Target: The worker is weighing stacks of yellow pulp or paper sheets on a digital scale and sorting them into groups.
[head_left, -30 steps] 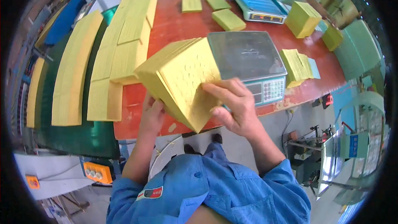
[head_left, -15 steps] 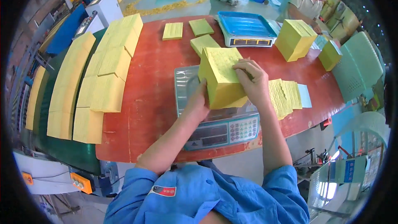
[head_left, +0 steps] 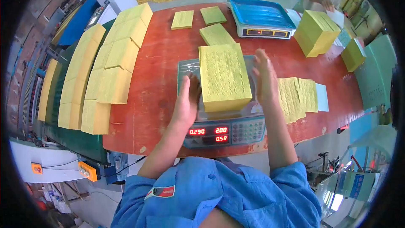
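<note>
1. The yellow stack (head_left: 225,74) stands between the two hands, a squared-off block of many thin sheets. Its top sheet is embossed with columns of looping, scalloped rings; the near side is smooth and deeper yellow, and a few sheet edges show unevenly along its left border.
2. The left hand (head_left: 187,101) is upright and unclenched just beside the stack's left side, thumb raised; whether its fingers touch the paper I cannot tell. The right hand (head_left: 265,74) is held flat, apart from the right side. The hands are well apart from each other, with the stack between them.
3. Under the stack is a scale (head_left: 249,131), its plate largely covered; its panel, with red lit digits and a keypad, lies nearer the body than the hands.
4. Just right of the right hand, overlapping yellow sheets (head_left: 290,100) crowd the forearm, with a pale blue sheet (head_left: 322,97) beyond them.
5. Past the hands, a thin yellow pile (head_left: 217,34) sits close behind the stack; farther off is a blue-trayed scale (head_left: 262,12), with a tall yellow block (head_left: 314,33) to its right.
6. Well left of the left hand, across the red table (head_left: 143,93), run rows of yellow blocks (head_left: 116,80).
</note>
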The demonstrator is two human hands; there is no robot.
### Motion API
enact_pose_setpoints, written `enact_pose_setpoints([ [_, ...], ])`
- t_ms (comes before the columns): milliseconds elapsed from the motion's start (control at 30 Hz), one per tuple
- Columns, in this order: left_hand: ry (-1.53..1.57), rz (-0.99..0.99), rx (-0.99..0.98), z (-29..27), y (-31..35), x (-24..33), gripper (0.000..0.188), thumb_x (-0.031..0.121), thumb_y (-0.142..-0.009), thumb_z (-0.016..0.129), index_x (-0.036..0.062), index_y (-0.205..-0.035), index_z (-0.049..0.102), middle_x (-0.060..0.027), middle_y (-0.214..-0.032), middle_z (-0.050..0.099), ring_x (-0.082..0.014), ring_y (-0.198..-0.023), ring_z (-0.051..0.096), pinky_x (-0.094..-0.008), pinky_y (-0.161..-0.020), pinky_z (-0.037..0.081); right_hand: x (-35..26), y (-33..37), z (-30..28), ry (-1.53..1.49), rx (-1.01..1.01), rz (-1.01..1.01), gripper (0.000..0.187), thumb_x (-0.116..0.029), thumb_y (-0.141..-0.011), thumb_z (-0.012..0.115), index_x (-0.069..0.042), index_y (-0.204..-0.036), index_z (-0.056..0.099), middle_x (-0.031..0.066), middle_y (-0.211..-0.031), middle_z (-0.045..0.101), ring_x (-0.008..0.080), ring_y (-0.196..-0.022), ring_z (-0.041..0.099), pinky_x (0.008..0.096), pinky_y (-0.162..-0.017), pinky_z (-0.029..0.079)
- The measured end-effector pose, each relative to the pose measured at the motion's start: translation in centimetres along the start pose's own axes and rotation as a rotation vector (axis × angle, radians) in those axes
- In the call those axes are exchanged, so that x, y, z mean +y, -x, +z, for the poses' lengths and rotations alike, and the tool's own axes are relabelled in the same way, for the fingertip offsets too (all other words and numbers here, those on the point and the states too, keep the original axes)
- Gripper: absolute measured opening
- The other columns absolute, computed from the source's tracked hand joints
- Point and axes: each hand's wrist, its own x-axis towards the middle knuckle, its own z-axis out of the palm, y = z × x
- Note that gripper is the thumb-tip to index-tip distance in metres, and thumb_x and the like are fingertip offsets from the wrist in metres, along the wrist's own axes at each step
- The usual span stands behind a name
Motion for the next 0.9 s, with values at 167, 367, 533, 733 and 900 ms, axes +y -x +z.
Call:
enact_pose_setpoints([
  [167, -0.047, 0.059, 0.047, 1.4, 0.9, -0.8, 0.056, 0.045, -0.098, 0.05, 0.0037, -0.135, 0.049, -0.0064, -0.134, 0.054, -0.0185, -0.122, 0.05, -0.0362, -0.105, 0.036, 3.2, 2.4, 2.6, 0.222, -0.297, -0.035, 0.058, -0.045, -0.101, 0.039, -0.005, -0.144, 0.04, 0.0116, -0.141, 0.046, 0.0206, -0.131, 0.041, 0.0351, -0.111, 0.029],
  [367, -0.113, 0.12, -0.14, 0.1, -1.0, -3.4, 0.064, 0.049, -0.101, 0.042, 0.0005, -0.142, 0.039, -0.0063, -0.139, 0.046, -0.0139, -0.126, 0.04, -0.0328, -0.109, 0.03, 4.4, 0.1, -0.6, -0.072, -0.288, 0.164, 0.043, -0.033, -0.102, 0.046, -0.006, -0.136, 0.049, 0.0096, -0.133, 0.057, 0.0236, -0.116, 0.058, 0.0389, -0.101, 0.046],
  [533, -0.528, 0.33, 0.021, -5.9, 2.8, 4.6, 0.075, 0.044, -0.099, 0.045, -0.0054, -0.149, 0.019, -0.0212, -0.156, 0.022, -0.028, -0.146, 0.018, -0.038, -0.118, 0.017, -2.7, 6.5, 3.9, 0.468, 0.133, -0.381, 0.045, -0.027, -0.1, 0.041, 0.003, -0.133, 0.05, 0.014, -0.13, 0.056, 0.0244, -0.124, 0.051, 0.0377, -0.103, 0.041],
  [733, -1.408, 0.939, 0.632, -21.8, 1.9, 16.8, 0.072, 0.025, -0.085, 0.069, -0.0095, -0.139, 0.035, -0.0322, -0.138, 0.043, -0.0437, -0.131, 0.041, -0.0455, -0.108, 0.036, -1.6, 16.0, 12.1, 0.54, -0.222, -0.604, 0.036, -0.017, -0.094, 0.041, 0.005, -0.109, 0.065, 0.0143, -0.109, 0.067, 0.0229, -0.107, 0.06, 0.0346, -0.095, 0.046],
  [900, -1.683, 0.679, 0.639, -30.0, -0.7, 24.3, 0.064, 0.03, -0.087, 0.065, -0.0104, -0.131, 0.044, -0.0321, -0.133, 0.048, -0.0429, -0.126, 0.046, -0.0465, -0.107, 0.037, 9.3, 13.4, 28.4, 0.459, -0.731, -0.046, 0.028, -0.008, -0.092, 0.057, 0.001, -0.119, 0.061, 0.0098, -0.116, 0.064, 0.0164, -0.109, 0.058, 0.0297, -0.095, 0.045],
])
